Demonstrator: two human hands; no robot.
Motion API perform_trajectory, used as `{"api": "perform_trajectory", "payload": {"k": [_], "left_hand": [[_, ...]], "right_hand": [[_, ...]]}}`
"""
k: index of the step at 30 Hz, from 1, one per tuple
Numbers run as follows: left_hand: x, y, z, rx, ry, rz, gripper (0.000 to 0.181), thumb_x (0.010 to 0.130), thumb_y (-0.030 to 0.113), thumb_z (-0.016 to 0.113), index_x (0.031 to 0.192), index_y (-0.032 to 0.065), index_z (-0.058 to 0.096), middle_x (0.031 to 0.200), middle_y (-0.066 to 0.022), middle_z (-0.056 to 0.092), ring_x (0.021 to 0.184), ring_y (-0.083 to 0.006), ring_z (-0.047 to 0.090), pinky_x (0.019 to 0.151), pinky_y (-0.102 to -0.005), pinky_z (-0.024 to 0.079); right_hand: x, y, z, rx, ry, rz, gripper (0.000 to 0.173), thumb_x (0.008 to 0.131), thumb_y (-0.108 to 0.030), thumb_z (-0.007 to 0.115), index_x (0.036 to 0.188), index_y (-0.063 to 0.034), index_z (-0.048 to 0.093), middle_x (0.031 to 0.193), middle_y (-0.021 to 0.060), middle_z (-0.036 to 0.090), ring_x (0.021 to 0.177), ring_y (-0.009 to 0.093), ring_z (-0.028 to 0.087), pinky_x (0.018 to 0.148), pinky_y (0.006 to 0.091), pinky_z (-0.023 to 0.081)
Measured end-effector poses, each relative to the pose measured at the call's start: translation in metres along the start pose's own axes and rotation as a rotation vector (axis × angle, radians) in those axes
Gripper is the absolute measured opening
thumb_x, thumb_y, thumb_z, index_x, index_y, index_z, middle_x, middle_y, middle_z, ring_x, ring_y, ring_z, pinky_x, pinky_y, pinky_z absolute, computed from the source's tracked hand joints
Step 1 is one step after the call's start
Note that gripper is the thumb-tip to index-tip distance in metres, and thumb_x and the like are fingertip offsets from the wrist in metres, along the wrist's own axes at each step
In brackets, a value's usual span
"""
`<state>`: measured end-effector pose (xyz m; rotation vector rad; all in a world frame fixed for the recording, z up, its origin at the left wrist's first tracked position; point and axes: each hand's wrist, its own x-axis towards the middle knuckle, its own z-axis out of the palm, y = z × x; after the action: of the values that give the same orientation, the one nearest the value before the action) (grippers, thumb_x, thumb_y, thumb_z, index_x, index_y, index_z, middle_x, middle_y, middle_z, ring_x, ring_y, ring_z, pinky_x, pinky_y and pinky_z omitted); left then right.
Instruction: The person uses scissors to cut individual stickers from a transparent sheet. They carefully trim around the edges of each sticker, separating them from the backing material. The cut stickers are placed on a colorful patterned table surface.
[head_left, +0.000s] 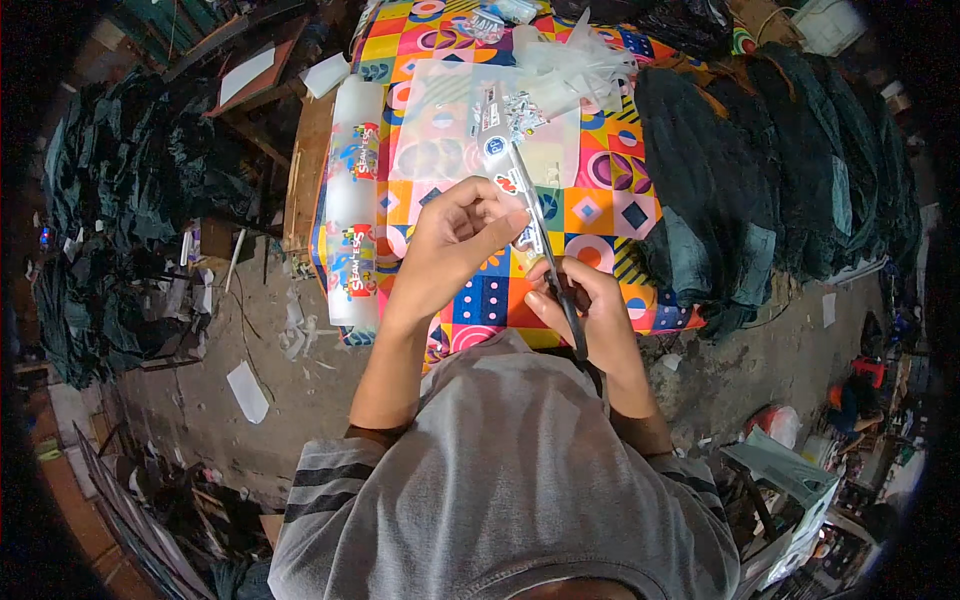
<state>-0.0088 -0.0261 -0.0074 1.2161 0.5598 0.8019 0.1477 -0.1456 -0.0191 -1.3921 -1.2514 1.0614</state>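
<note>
My left hand (465, 240) pinches a narrow printed strip of clear film (507, 180) between thumb and fingers. The strip bears small coloured logos and runs slanting away from me. My right hand (589, 307) holds a pair of scissors (573, 330) with dark handles, their blades lying along the right edge of the strip. I cannot tell how far the blades are apart. Beyond the strip, a small heap of printed cut pieces (525, 118) lies on a translucent sheet (427, 124). Under everything spreads a brightly patterned table cover (480, 300).
A printed roll of translucent film (352, 202) lines the table's left edge. Crumpled clear plastic (581, 64) lies at the back. Dark green garments (712, 172) are heaped at the right, and more cloth (142, 172) piles up at left. Scraps litter the floor (300, 390).
</note>
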Motion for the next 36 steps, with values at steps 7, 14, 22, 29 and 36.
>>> {"api": "perform_trajectory", "payload": {"k": [7, 14, 22, 29, 36], "left_hand": [[-0.001, 0.015, -0.002, 0.1, -0.065, -0.034, 0.026, 0.082, 0.0, 0.071, 0.098, 0.0045, 0.051, 0.077, 0.0011, 0.061, 0.072, -0.004, 0.056, 0.066, -0.0207, 0.044], [-0.001, 0.021, -0.004, 0.155, -0.083, -0.01, 0.026, 0.082, 0.0, 0.072, 0.098, 0.0055, 0.051, 0.079, 0.0019, 0.061, 0.072, -0.0037, 0.055, 0.067, -0.0207, 0.043], [-0.007, -0.004, 0.001, -0.071, -0.02, 0.043, 0.025, 0.083, -0.001, 0.069, 0.1, 0.0038, 0.052, 0.087, -0.0002, 0.061, 0.08, -0.0061, 0.057, 0.072, -0.0221, 0.044], [-0.015, -0.02, 0.023, -0.183, 0.111, 0.037, 0.02, 0.086, 0.003, 0.067, 0.103, 0.0025, 0.056, 0.09, -0.0001, 0.06, 0.082, -0.0054, 0.055, 0.074, -0.0224, 0.045], [-0.016, -0.018, 0.01, -0.121, 0.081, 0.019, 0.015, 0.087, 0.003, 0.066, 0.101, -0.0004, 0.061, 0.088, -0.0017, 0.064, 0.081, -0.0062, 0.059, 0.075, -0.0226, 0.047]], "right_hand": [[0.001, -0.007, -0.009, 0.069, -0.11, 0.061, 0.025, 0.082, -0.016, 0.074, 0.098, -0.0012, 0.061, 0.068, -0.0033, 0.05, 0.06, 0.003, 0.045, 0.054, 0.0209, 0.037], [0.001, -0.009, -0.008, 0.039, -0.122, 0.05, 0.024, 0.082, -0.015, 0.074, 0.097, -0.0016, 0.061, 0.068, -0.0031, 0.05, 0.061, 0.003, 0.045, 0.055, 0.0203, 0.036], [-0.002, -0.001, -0.001, 0.064, -0.051, 0.025, 0.021, 0.083, -0.014, 0.073, 0.095, -0.0029, 0.061, 0.068, -0.0031, 0.05, 0.06, 0.003, 0.045, 0.055, 0.0197, 0.037], [0.0, 0.0, 0.004, -0.002, 0.027, -0.035, 0.02, 0.084, -0.015, 0.072, 0.094, -0.0024, 0.061, 0.066, -0.0026, 0.05, 0.061, 0.003, 0.046, 0.055, 0.0198, 0.037], [-0.001, -0.002, -0.003, 0.053, -0.072, 0.04, 0.023, 0.082, -0.014, 0.073, 0.097, -0.0017, 0.061, 0.068, -0.0028, 0.05, 0.061, 0.003, 0.046, 0.055, 0.0203, 0.037]]}}
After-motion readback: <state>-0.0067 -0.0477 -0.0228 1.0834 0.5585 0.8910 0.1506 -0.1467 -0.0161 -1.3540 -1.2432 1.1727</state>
